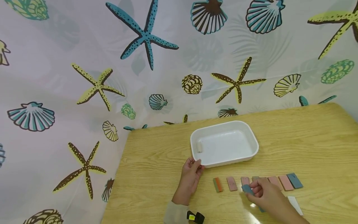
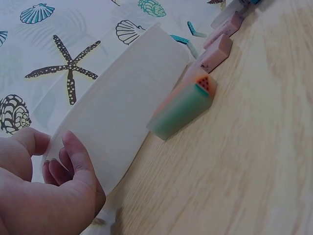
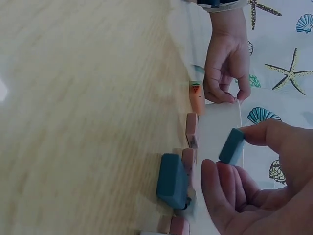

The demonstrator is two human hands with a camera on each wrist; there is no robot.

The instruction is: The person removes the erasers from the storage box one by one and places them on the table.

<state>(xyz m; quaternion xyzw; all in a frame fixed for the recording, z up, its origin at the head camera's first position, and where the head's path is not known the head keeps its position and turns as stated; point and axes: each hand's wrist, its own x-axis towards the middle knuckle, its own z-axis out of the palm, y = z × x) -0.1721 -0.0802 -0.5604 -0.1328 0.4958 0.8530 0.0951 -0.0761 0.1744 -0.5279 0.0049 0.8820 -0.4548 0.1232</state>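
My left hand (image 1: 190, 175) grips the near left corner of a white plastic tray (image 1: 226, 161), thumb over the rim. In the right wrist view, my right hand (image 3: 264, 181) pinches a small blue eraser (image 3: 232, 146) between thumb and fingertips. From the head view, this hand is above a row of erasers and partly covers it. At the row's left end lies a green and orange eraser (image 1: 217, 184), beside a pink eraser (image 1: 231, 183). Inside the tray, a small whitish eraser (image 1: 199, 147) sits by the left wall.
Farther right in the row are a pink eraser (image 1: 286, 182) and a dark blue eraser (image 1: 295, 180). A white eraser (image 1: 295, 205) lies nearer, right of my right hand. Another blue eraser (image 3: 171, 180) rests on the wooden table (image 1: 151, 174). A patterned cloth (image 1: 167, 62) hangs behind.
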